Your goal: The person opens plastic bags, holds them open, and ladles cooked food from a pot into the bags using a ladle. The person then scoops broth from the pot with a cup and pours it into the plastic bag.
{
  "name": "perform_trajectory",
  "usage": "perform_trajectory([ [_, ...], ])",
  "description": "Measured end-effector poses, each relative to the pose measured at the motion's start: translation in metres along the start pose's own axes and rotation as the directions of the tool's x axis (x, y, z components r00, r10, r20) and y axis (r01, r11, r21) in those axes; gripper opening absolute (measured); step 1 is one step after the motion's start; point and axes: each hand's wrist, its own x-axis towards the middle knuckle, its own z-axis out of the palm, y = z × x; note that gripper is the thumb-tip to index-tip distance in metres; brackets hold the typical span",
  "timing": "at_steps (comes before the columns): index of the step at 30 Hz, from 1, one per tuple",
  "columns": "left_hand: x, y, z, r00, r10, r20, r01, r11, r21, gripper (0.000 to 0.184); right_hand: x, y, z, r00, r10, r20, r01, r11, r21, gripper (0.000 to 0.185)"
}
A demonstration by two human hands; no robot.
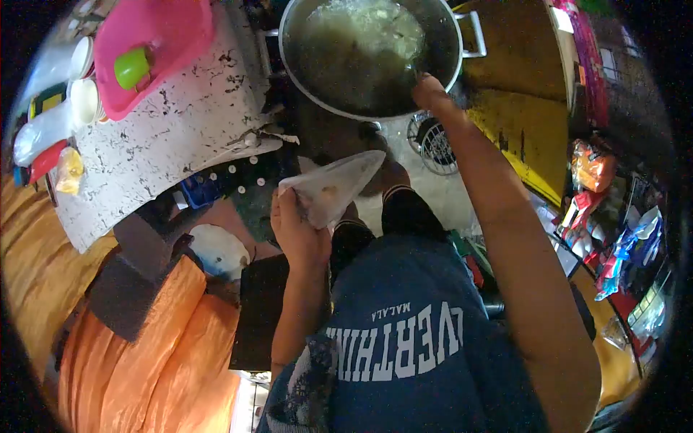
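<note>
A large metal pot (317, 94) with side handles stands at the top, holding dark liquid with a pale, frothy-looking patch (375, 29). Over its near right rim, my right hand (429, 92) is closed round the thin handle of a utensil that reaches into the liquid. The utensil's head is hard to make out in the pot. My left hand (290, 220) grips a clear plastic bag (336, 186) below the pot. The bag's tapered end points up and right, and whether anything is inside I cannot tell.
At upper left a scuffed white table (173, 137) carries a pink basin (162, 25), a green cup (132, 68) and stacked white cups (85, 101). A yellow panel (523, 137) stands right of the pot. A round wire fan guard (439, 149) lies below it. Orange cloth (159, 353) hangs lower left.
</note>
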Motion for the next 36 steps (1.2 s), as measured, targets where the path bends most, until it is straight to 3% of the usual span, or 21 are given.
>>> perform_trajectory([
  [1,0.005,-0.004,-0.01,1.0,0.004,0.012,-0.004,1.0,-0.004,0.017,-0.006,-0.003,-0.001,0.979,-0.135,-0.152,0.126,0.99,-0.07,0.016],
  [3,0.01,-0.005,-0.021,1.0,0.002,0.027,-0.002,1.0,0.001,0.018,-0.007,-0.002,0.014,0.92,-0.266,-0.289,0.231,0.962,-0.148,0.011],
  [5,0.014,-0.005,-0.026,1.0,0.009,0.026,-0.009,1.0,-0.021,0.019,0.022,0.024,0.07,0.891,-0.449,-0.063,0.386,0.824,-0.415,0.004],
  [6,0.015,-0.004,-0.029,1.0,0.006,0.028,-0.006,1.0,-0.016,0.019,0.031,0.024,0.081,0.893,-0.445,-0.064,0.383,0.828,-0.41,0.004],
  [7,0.017,-0.004,-0.033,1.0,-0.003,0.02,0.004,1.0,-0.011,0.019,0.041,0.023,0.09,0.887,-0.428,-0.173,0.435,0.9,0.003,0.007],
  [9,0.02,-0.003,-0.037,1.0,-0.011,0.018,0.011,1.0,-0.009,0.02,0.043,0.009,0.075,0.891,-0.365,-0.27,0.45,0.795,0.407,0.01],
  [12,0.02,-0.002,-0.045,0.999,-0.019,0.046,0.016,0.997,0.08,0.029,0.035,-0.012,0.044,0.787,-0.412,-0.458,0.521,0.843,0.137,0.008],
  [16,0.013,0.007,-0.032,0.999,-0.038,-0.003,0.038,0.998,0.059,0.023,0.058,-0.021,0.099,0.794,-0.111,-0.597,0.515,0.643,0.566,0.015],
  [18,0.011,0.01,-0.027,0.999,-0.033,-0.04,0.033,0.999,0.011,0.018,0.053,-0.027,0.079,0.79,-0.035,-0.612,0.523,0.561,0.642,0.018],
  [19,0.013,0.008,-0.031,0.998,-0.05,-0.025,0.049,0.999,-0.013,0.018,0.025,-0.039,0.04,0.911,0.072,-0.407,0.288,0.595,0.75,0.004],
  [21,0.014,0.006,-0.035,0.998,-0.066,-0.007,0.066,0.997,-0.041,0.017,0.012,-0.038,0.027,0.966,0.187,-0.18,0.032,0.603,0.797,0.011],
  [24,0.015,0.006,-0.033,0.999,-0.033,0.042,0.035,0.998,-0.059,0.017,0.016,-0.016,0.058,0.931,-0.058,-0.361,0.279,0.749,0.601,0.015],
  [25,0.013,0.009,-0.029,0.999,-0.03,0.032,0.031,0.998,-0.052,0.018,0.023,-0.008,0.075,0.924,-0.063,-0.377,0.34,0.583,0.737,0.021],
  [27,0.013,0.01,-0.029,0.999,-0.024,0.021,0.025,0.999,-0.048,0.018,0.021,-0.007,0.071,0.916,-0.069,-0.394,0.388,0.39,0.835,0.028],
  [30,0.016,0.011,-0.033,0.999,-0.049,0.015,0.049,0.997,-0.059,0.018,0.014,-0.005,0.061,0.99,0.022,-0.138,0.124,0.311,0.942,0.04],
  [31,0.015,0.011,-0.034,0.999,-0.048,0.011,0.048,0.996,-0.069,0.018,0.012,-0.004,0.056,0.997,0.074,-0.037,0.019,0.227,0.974,0.035],
  [33,0.015,0.013,-0.034,0.999,-0.047,0.01,0.047,0.996,-0.081,0.018,-0.023,-0.03,-0.008,0.958,0.193,0.214,-0.2,-0.087,0.976,0.026],
  [35,0.013,0.014,-0.034,0.998,-0.054,0.007,0.055,0.997,-0.063,0.018,-0.038,-0.043,-0.045,0.916,0.253,0.31,-0.253,-0.235,0.939,0.018],
  [36,0.015,0.012,-0.038,0.998,-0.057,0.012,0.058,0.996,-0.064,0.018,-0.031,-0.037,-0.029,0.914,0.278,0.295,-0.244,-0.203,0.948,0.022],
])
